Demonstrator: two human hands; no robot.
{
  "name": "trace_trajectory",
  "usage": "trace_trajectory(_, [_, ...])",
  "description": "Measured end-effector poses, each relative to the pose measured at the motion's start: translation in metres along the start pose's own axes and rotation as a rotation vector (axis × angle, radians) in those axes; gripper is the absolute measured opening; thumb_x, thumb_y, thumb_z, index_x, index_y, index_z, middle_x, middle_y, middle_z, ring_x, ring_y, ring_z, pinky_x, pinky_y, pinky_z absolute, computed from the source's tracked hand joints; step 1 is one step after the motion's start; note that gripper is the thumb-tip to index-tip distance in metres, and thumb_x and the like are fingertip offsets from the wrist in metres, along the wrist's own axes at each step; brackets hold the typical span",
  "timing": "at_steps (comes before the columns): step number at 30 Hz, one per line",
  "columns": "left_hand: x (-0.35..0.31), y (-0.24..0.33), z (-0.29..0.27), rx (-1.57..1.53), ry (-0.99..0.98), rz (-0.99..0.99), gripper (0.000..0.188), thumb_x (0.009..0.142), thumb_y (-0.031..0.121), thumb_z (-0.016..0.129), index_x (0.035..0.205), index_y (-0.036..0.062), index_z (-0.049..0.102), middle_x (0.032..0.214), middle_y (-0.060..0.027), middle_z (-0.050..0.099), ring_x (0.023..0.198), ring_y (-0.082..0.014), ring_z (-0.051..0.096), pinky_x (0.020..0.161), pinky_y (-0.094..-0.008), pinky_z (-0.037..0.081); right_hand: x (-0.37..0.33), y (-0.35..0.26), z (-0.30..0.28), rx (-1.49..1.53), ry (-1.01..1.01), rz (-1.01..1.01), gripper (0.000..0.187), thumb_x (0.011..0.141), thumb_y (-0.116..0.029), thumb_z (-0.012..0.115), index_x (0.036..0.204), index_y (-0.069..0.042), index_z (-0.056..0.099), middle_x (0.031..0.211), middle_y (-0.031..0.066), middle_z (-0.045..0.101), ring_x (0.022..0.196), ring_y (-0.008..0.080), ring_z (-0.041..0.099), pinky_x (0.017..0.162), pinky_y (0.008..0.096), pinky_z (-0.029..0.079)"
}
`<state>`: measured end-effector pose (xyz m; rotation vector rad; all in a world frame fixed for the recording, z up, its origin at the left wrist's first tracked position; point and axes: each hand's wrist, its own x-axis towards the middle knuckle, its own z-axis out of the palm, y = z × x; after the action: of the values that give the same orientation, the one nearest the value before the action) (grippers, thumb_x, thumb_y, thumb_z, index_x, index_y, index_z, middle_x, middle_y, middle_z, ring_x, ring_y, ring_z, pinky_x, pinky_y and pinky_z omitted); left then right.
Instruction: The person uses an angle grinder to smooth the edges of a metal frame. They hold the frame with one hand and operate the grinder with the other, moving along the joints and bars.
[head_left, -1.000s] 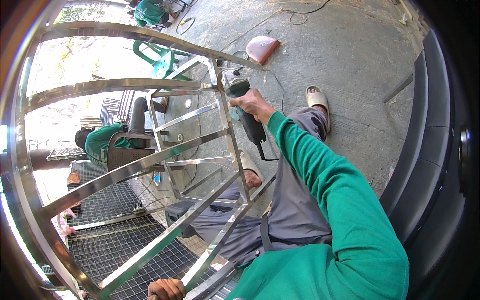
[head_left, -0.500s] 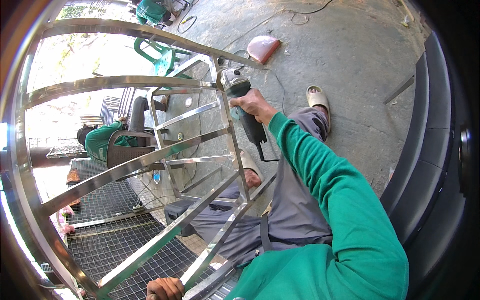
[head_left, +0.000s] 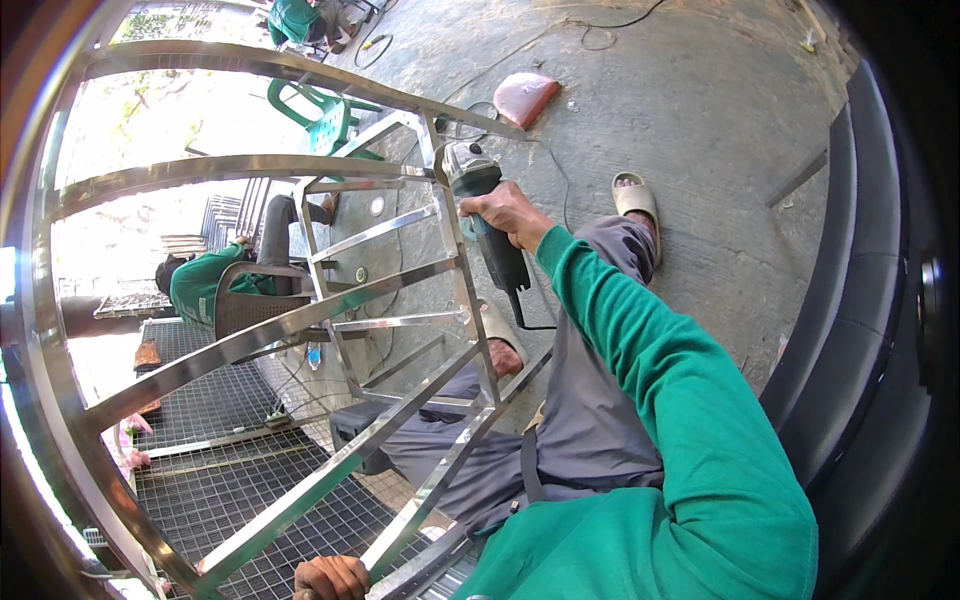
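An angle grinder (head_left: 497,250) with a dark body and silver head is gripped in my right hand (head_left: 508,213), fingers wrapped round it. Its head is close against the upright of a shiny metal frame (head_left: 330,300), built of square tubes with a curved outer rail; whether the disc touches is too small to tell. At the lower edge, my left hand (head_left: 332,578) is closed, knuckles up, beside a lower bar of the frame. What its fingers hold is hidden, though it appears to rest at the frame.
Black wire mesh panels (head_left: 270,490) lie at lower left. A co-worker in green (head_left: 205,288) sits on a brown chair; another person (head_left: 295,20) is farther off. A green plastic chair (head_left: 325,125), a pink-red block (head_left: 527,98) and cables (head_left: 565,180) are on the floor. Black padded seating (head_left: 850,290) stands right.
Almost nothing differs. The grinder and my right hand have shifted very slightly, with the cable end a little lower; my left hand stays where it was.
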<state>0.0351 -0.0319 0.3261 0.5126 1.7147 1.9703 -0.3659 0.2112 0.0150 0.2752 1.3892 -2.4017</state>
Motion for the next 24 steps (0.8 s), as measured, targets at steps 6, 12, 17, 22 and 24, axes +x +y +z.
trace_trajectory(6, [0.000, 0.000, -0.004, 0.003, -0.033, 0.011, 0.032, 0.105, 0.024, 0.044, 0.079, 0.0074, 0.055, 0.061, -0.0177, 0.068, 0.052, -0.0311, 0.069, 0.069, -0.0404, 0.050, 0.002, -0.001, -0.006, -0.066, 0.004, 0.111, 0.031, 0.073, -0.015, 0.083, 0.089, 0.008, 0.071, 0.081, 0.0114, 0.067, 0.062, 0.0215, 0.061, 0.052, 0.0410, 0.049])
trace_trajectory(12, [-0.002, -0.002, -0.002, -0.002, -0.012, 0.043, 0.032, 0.105, 0.023, 0.043, 0.080, 0.0073, 0.055, 0.062, -0.0176, 0.069, 0.052, -0.0303, 0.069, 0.069, -0.0403, 0.050, 0.006, -0.001, -0.003, -0.108, 0.009, 0.103, 0.034, 0.073, -0.019, 0.084, 0.087, 0.009, 0.070, 0.079, 0.0113, 0.066, 0.059, 0.0206, 0.060, 0.048, 0.0412, 0.046])
trace_trajectory(17, [-0.003, -0.003, 0.003, 0.010, 0.063, 0.048, 0.034, 0.106, 0.025, 0.042, 0.078, 0.0087, 0.053, 0.058, -0.0151, 0.068, 0.050, -0.0286, 0.068, 0.067, -0.0389, 0.051, 0.012, 0.004, -0.003, -0.076, 0.044, 0.111, 0.036, 0.073, -0.021, 0.084, 0.087, 0.009, 0.070, 0.077, 0.0113, 0.065, 0.056, 0.0204, 0.058, 0.045, 0.0421, 0.042])
trace_trajectory(22, [-0.004, -0.004, 0.004, 0.040, 0.045, 0.059, 0.035, 0.106, 0.025, 0.041, 0.077, 0.0093, 0.052, 0.056, -0.0138, 0.066, 0.048, -0.0276, 0.067, 0.066, -0.0384, 0.050, 0.012, 0.002, -0.006, -0.149, 0.012, 0.124, 0.035, 0.071, -0.021, 0.085, 0.083, 0.009, 0.070, 0.076, 0.0114, 0.064, 0.058, 0.0214, 0.058, 0.047, 0.0422, 0.043])
trace_trajectory(24, [-0.003, -0.004, 0.003, 0.027, 0.072, 0.073, 0.036, 0.106, 0.026, 0.041, 0.076, 0.0092, 0.052, 0.056, -0.0141, 0.066, 0.047, -0.0277, 0.066, 0.066, -0.0385, 0.051, 0.011, 0.003, -0.005, -0.102, 0.026, 0.107, 0.035, 0.071, -0.022, 0.085, 0.081, 0.008, 0.070, 0.074, 0.0105, 0.063, 0.057, 0.0211, 0.057, 0.047, 0.0417, 0.042])
